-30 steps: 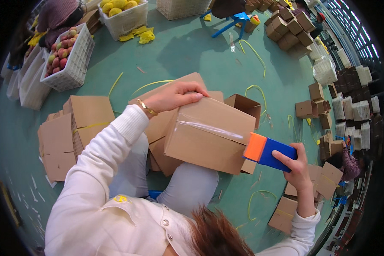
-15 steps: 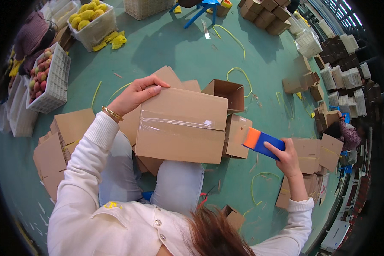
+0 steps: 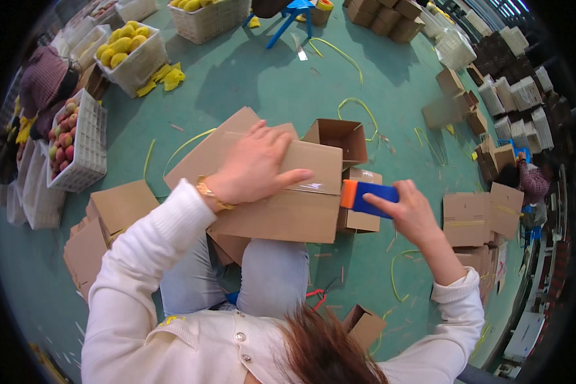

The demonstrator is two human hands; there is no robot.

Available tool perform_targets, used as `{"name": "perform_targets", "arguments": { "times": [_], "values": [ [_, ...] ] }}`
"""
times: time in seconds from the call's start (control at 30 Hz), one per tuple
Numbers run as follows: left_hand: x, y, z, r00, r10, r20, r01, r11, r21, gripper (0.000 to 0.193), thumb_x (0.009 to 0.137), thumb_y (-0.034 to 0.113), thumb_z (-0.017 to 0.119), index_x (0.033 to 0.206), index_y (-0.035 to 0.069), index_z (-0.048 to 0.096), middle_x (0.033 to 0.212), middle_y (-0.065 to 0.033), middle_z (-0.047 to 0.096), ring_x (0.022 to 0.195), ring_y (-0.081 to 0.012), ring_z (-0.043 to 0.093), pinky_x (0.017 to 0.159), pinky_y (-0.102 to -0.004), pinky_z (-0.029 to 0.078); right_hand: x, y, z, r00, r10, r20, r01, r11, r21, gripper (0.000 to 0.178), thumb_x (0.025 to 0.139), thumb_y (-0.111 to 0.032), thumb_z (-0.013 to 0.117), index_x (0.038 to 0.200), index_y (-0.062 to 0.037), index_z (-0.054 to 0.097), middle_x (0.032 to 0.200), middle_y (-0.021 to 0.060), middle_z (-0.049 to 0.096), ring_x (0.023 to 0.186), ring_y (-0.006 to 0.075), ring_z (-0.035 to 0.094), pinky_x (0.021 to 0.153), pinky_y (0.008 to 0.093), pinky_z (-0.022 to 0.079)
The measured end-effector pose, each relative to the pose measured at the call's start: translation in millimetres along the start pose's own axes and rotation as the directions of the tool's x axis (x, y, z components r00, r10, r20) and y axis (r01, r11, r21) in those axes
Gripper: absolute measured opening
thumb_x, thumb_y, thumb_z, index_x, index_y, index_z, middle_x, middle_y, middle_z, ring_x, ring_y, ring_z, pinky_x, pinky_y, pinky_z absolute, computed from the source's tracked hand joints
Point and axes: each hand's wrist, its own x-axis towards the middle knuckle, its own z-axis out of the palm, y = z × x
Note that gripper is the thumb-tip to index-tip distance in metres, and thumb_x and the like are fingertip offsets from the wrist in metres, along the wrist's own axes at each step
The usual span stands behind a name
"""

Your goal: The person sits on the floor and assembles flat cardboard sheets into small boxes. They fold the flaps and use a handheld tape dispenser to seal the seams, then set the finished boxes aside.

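Observation:
A brown cardboard box (image 3: 281, 221) lies across my lap, its upper face closed along a middle seam with clear tape (image 3: 320, 186). My left hand (image 3: 256, 160) rests flat on that face, fingers and thumb spread. Gripped in my right hand (image 3: 411, 210) is a blue tape dispenser (image 3: 374, 199) with an orange front. The orange end meets the box's right edge, in line with the seam. Behind and beneath the box are flattened cardboard pieces (image 3: 237, 121), partly hidden. An upright carton (image 3: 339, 137) with its top open stands just beyond, and another carton (image 3: 363, 221) is behind the dispenser.
Flat cardboard stacks lie at left (image 3: 125, 201) and right (image 3: 464, 221). Red-handled pliers (image 3: 319, 296) and yellow strapping (image 3: 358, 105) are on the green floor (image 3: 237, 70). Fruit crates (image 3: 86, 144) stand at left, near a person (image 3: 45, 77). Another person (image 3: 534, 182) is far right.
My left hand has slid from the box's far left corner onto its upper face, fingers now spread. My right hand has brought the dispenser leftward, up against the box's right edge.

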Motion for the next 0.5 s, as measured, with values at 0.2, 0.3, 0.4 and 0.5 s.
{"name": "perform_targets", "arguments": {
  "times": [0.2, 0.3, 0.4, 0.5],
  "values": [
    [-7.1, -7.5, -5.4, 0.992, 0.083, 0.095, -0.089, 0.994, 0.060, 0.104, 0.072, 0.073, 0.059, 0.134, -0.008, 0.040, 0.138, -0.0256, 0.042, 0.131, -0.0440, 0.035, 0.114, -0.0486, 0.021, -48.0, 24.7, -26.2, 0.994, 0.102, -0.031, -0.104, 0.993, -0.054, 0.063, 0.069, 0.003, 0.064, 0.119, -0.0354, 0.064, 0.096, 0.0111, 0.048, 0.085, 0.0281, 0.052, 0.071, 0.0365, 0.051],
    [-6.0, 7.3, -12.1, 0.978, 0.106, 0.177, -0.135, 0.978, 0.162, 0.113, 0.065, 0.074, 0.065, 0.139, -0.007, 0.035, 0.143, -0.0293, 0.035, 0.135, -0.0472, 0.028, 0.115, -0.0501, 0.018, -52.6, 17.0, -21.2, 0.992, 0.113, -0.059, -0.117, 0.991, -0.071, 0.063, 0.068, 0.003, 0.065, 0.119, -0.0350, 0.064, 0.096, 0.0112, 0.048, 0.087, 0.0281, 0.052, 0.070, 0.0362, 0.051],
    [-0.6, 33.2, -19.7, 0.957, 0.123, 0.262, -0.162, 0.978, 0.135, 0.116, 0.059, 0.070, 0.071, 0.142, -0.001, 0.033, 0.144, -0.0341, 0.028, 0.137, -0.0511, 0.022, 0.114, -0.0556, 0.015, -58.5, 15.5, -15.1, 0.992, 0.118, -0.048, -0.121, 0.991, -0.052, 0.064, 0.068, 0.003, 0.065, 0.120, -0.0348, 0.064, 0.097, 0.0112, 0.048, 0.087, 0.0280, 0.052, 0.069, 0.0358, 0.051],
    [-2.7, 44.5, -16.3, 0.942, 0.137, 0.305, -0.198, 0.964, 0.176, 0.118, 0.056, 0.068, 0.074, 0.146, 0.006, 0.030, 0.146, -0.0355, 0.022, 0.137, -0.0531, 0.018, 0.110, -0.0632, 0.012, -67.3, 19.6, -8.1, 0.988, 0.133, -0.072, -0.138, 0.988, -0.074, 0.064, 0.068, 0.002, 0.066, 0.120, -0.0346, 0.064, 0.096, 0.0109, 0.048, 0.086, 0.0279, 0.052, 0.069, 0.0359, 0.051]
  ]
}}
